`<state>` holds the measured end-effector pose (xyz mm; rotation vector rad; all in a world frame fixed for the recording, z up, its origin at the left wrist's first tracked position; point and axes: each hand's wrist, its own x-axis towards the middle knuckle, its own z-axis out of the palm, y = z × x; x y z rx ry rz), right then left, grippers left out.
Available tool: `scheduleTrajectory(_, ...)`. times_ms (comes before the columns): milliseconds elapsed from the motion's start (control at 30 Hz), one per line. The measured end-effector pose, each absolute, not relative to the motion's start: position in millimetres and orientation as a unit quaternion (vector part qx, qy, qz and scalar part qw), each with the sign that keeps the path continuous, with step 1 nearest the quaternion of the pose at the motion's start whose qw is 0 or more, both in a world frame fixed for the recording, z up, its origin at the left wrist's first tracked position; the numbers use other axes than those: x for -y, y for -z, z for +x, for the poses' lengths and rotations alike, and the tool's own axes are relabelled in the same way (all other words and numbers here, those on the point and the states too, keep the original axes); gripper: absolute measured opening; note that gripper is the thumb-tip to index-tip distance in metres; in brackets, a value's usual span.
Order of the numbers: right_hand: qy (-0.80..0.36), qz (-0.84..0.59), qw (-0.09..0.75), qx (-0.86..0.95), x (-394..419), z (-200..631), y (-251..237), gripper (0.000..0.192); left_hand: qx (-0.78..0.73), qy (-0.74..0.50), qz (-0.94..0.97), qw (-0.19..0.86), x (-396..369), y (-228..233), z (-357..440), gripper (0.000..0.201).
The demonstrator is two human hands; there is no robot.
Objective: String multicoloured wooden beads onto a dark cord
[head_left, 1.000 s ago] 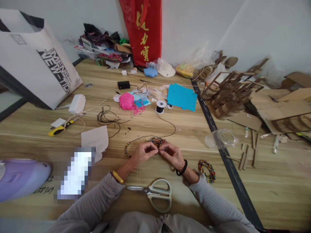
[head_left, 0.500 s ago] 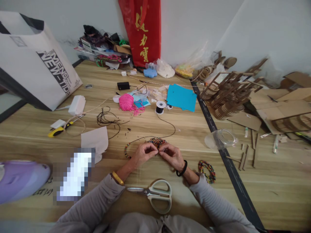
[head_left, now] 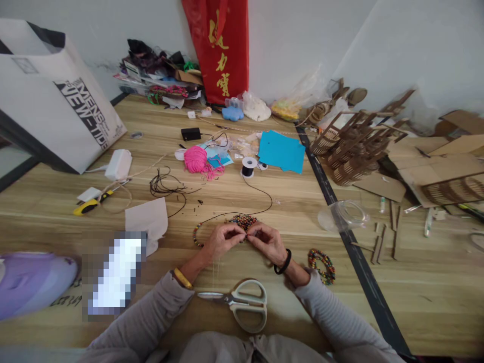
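My left hand (head_left: 222,239) and my right hand (head_left: 269,243) meet at the fingertips, each closed in a pinch. A strand of colourful beads on black cord (head_left: 195,235) curves into my left hand. Between the fingertips is a tiny reddish spot, apparently a bead, at my right thumb and finger. Just behind the fingers lies a pile of loose mixed beads (head_left: 245,220). From the strand, the cord runs back to a white spool of black cord (head_left: 248,166). Scissors with pale handles (head_left: 242,302) lie in front of me, and a coiled bead string (head_left: 321,266) rests right of my right wrist.
Cut black cords (head_left: 166,184), a pink yarn ball (head_left: 195,159) and blue sheets (head_left: 282,151) lie farther back. A yellow cutter (head_left: 88,205), paper (head_left: 147,219) and a blurred-out device (head_left: 117,275) are left. Brown wooden models (head_left: 348,151) and a clear plastic lid (head_left: 344,216) stand right.
The view has shifted very slightly. Both hands keep their pinch at the same place, and nothing else has visibly moved.
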<state>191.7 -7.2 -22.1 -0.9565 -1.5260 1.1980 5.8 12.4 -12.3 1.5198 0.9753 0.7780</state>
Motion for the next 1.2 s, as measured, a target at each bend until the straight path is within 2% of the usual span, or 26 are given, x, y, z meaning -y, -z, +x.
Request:
scheduleTrajectory(500, -0.485, -0.367, 0.478, 0.634, 5.3, 192.2, 22.0, 0.015, -0.425, -0.354, 0.593, 0.585, -12.3, 8.4, 7.7, 0.016)
scheduleTrajectory(900, -0.479, -0.369, 0.472, 0.641, 5.5, 192.1, 21.8, 0.016, -0.418, -0.349, 0.612, 0.573, -12.0, 12.4, 7.3, 0.015)
scheduleTrajectory(1200, -0.520, -0.377, 0.472, 0.604, 7.6, 191.4, 23.5, 0.019, -0.421, -0.349, 0.614, 0.569, -11.6, 11.3, 7.9, 0.014)
